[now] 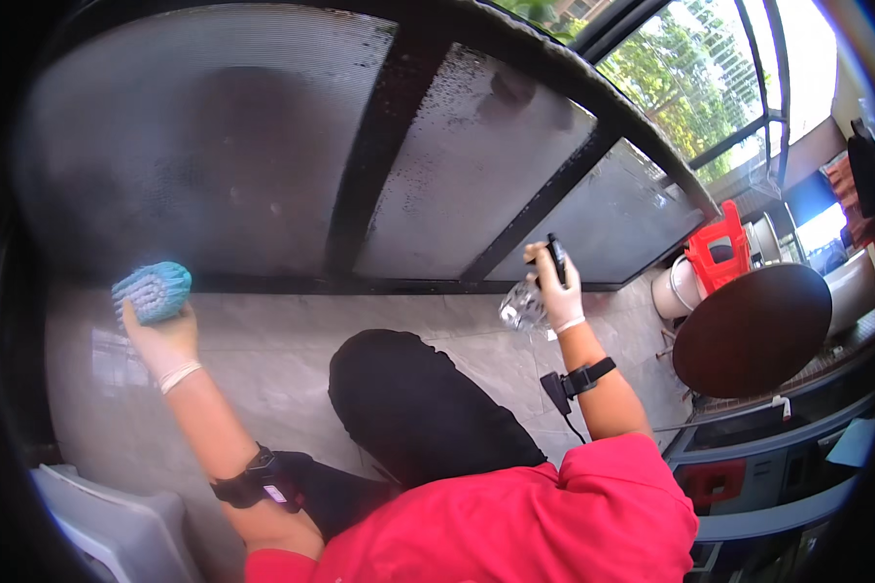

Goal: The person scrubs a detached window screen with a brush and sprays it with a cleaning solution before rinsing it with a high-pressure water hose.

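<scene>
Spray bottle [522, 307] part-hidden in right hand [561, 299]; brush [156, 291] part-covers left hand [168, 343].

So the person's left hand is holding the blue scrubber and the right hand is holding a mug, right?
Not quite: the right hand is holding a clear spray bottle, not a mug, as the head view shows. The left hand is indeed holding the blue scrubber.

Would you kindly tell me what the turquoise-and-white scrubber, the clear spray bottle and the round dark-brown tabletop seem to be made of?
Turquoise-and-white scrubber: probably matt synthetic fibre, given its tufts.
Clear spray bottle: likely glossy plastic, see-through with bright highlights; possibly glass.
Round dark-brown tabletop: perhaps wood or laminate, smooth; its even surface leaves this open.
</scene>
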Tool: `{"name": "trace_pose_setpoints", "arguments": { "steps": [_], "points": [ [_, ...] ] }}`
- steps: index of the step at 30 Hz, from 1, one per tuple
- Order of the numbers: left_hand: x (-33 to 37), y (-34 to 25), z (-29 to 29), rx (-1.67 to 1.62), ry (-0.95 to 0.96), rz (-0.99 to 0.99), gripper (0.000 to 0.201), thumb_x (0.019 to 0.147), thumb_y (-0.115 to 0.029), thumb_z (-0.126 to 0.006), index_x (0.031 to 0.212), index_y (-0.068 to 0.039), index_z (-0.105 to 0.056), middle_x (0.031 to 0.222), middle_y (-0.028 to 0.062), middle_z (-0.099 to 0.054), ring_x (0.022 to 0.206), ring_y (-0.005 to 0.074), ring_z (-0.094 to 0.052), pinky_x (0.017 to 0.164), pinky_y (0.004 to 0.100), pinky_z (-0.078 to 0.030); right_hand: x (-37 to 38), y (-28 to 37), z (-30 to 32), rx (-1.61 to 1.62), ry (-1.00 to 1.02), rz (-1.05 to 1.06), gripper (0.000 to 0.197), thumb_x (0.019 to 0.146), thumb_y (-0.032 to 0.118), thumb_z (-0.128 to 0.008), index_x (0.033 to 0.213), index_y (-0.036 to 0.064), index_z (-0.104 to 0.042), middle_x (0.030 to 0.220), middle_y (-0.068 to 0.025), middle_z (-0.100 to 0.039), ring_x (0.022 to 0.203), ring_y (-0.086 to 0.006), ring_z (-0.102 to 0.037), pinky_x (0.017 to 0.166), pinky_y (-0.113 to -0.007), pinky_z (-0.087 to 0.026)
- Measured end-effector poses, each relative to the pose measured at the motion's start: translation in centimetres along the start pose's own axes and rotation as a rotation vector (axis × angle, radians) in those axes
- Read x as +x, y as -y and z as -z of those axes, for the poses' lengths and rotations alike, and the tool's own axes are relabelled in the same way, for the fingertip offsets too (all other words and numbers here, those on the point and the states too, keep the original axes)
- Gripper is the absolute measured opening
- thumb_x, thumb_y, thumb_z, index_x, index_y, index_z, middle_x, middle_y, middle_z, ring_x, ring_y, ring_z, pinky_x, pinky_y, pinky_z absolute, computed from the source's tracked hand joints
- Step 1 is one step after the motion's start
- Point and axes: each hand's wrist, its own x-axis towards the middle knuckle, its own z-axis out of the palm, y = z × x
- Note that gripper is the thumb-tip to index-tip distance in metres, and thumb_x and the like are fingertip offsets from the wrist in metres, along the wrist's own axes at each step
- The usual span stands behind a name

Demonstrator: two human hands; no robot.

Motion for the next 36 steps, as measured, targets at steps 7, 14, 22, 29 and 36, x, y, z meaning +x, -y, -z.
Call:
{"name": "trace_pose_setpoints", "arguments": {
  "steps": [7, 14, 22, 29, 36],
  "points": [
    [1.3, 0.9, 0.8, 0.015, 0.005, 0.009, 0.036, 0.088, -0.034, -0.056, 0.117, -0.014, -0.055, 0.119, 0.0033, -0.057, 0.110, 0.0208, -0.054, 0.092, 0.0399, -0.043, -1.6, -1.3, 2.7, -0.329, 0.415, -0.262, 0.028, 0.091, 0.029, -0.058, 0.078, 0.0045, -0.061, 0.068, -0.0006, -0.060, 0.059, -0.0056, -0.053, 0.054, -0.022, -0.042],
    [-0.4, 2.2, -0.6, 0.058, 0.007, -0.024, 0.038, 0.091, -0.028, -0.051, 0.124, -0.010, -0.049, 0.126, 0.0056, -0.053, 0.118, 0.0210, -0.049, 0.096, 0.0387, -0.040, -5.1, -5.7, 1.5, -0.325, 0.463, -0.098, 0.025, 0.089, 0.028, -0.061, 0.090, 0.0036, -0.061, 0.073, -0.0011, -0.060, 0.066, -0.0101, -0.052, 0.065, -0.027, -0.045],
    [0.4, 2.2, 0.0, 0.030, 0.007, -0.005, 0.034, 0.089, -0.033, -0.056, 0.118, -0.014, -0.055, 0.122, 0.0023, -0.057, 0.112, 0.0216, -0.053, 0.094, 0.0415, -0.041, -5.3, -7.8, -3.3, -0.520, 0.664, -0.181, 0.030, 0.087, 0.031, -0.062, 0.087, 0.0012, -0.060, 0.065, -0.0132, -0.057, 0.058, -0.0218, -0.052, 0.058, -0.035, -0.043],
    [0.5, 1.6, 0.0, 0.038, 0.002, -0.058, 0.036, 0.091, -0.027, -0.052, 0.121, -0.008, -0.051, 0.123, 0.0063, -0.055, 0.114, 0.0217, -0.052, 0.094, 0.0395, -0.041, -2.7, -13.0, 2.6, -0.322, 0.166, -0.159, 0.027, 0.089, 0.028, -0.062, 0.094, 0.0019, -0.059, 0.076, -0.0053, -0.062, 0.065, -0.0124, -0.055, 0.061, -0.029, -0.045],
    [1.2, 1.6, 0.5, 0.045, -0.023, -0.055, 0.035, 0.091, -0.024, -0.053, 0.120, -0.006, -0.053, 0.125, 0.0065, -0.055, 0.115, 0.0198, -0.051, 0.093, 0.0375, -0.042, 2.4, -10.6, 13.4, -0.069, -0.390, -0.263, 0.026, 0.089, 0.026, -0.061, 0.078, 0.0028, -0.059, 0.061, -0.0043, -0.058, 0.051, -0.0116, -0.055, 0.048, -0.025, -0.042]
  ]
}}
